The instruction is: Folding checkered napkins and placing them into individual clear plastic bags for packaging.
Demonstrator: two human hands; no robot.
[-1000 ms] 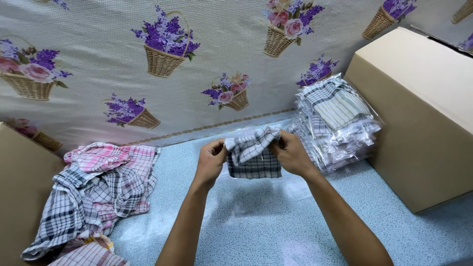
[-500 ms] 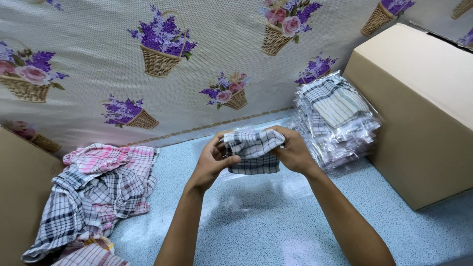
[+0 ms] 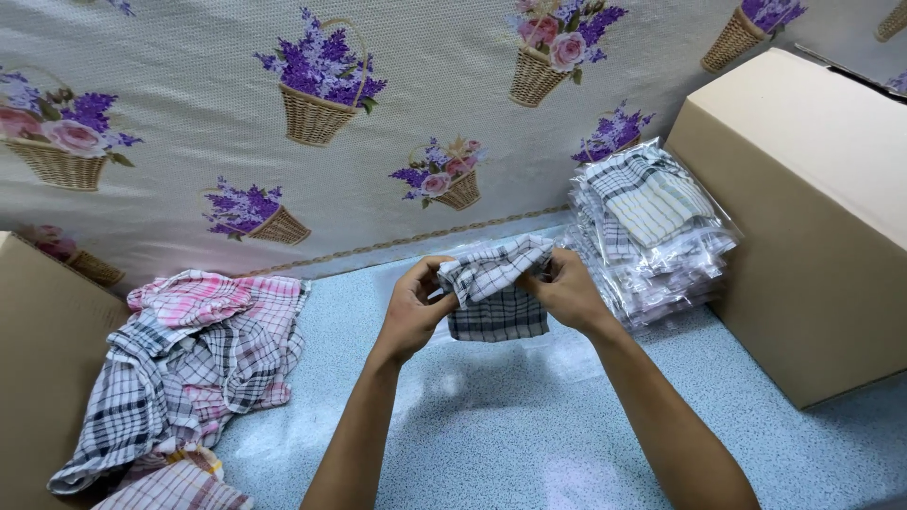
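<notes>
Both my hands hold a small black-and-white checked cloth (image 3: 496,297) just above the blue speckled table (image 3: 529,425). My left hand (image 3: 416,307) pinches its left edge. My right hand (image 3: 567,288) grips its right edge. The cloth is folded over on itself, its top part bunched between my fingers and its lower part hanging flat. A clear plastic sheet (image 3: 491,250) lies on the table behind the cloth.
A stack of checked cloths in clear bags (image 3: 652,231) stands right of my hands, against a large cardboard box (image 3: 812,208). A loose heap of pink and dark checked cloths (image 3: 189,359) lies at the left beside another cardboard box (image 3: 38,368). A flower-basket curtain (image 3: 331,132) hangs behind.
My hands have come closer together and folded the cloth's top over, so it looks more bunched than one second ago. Everything else stays put.
</notes>
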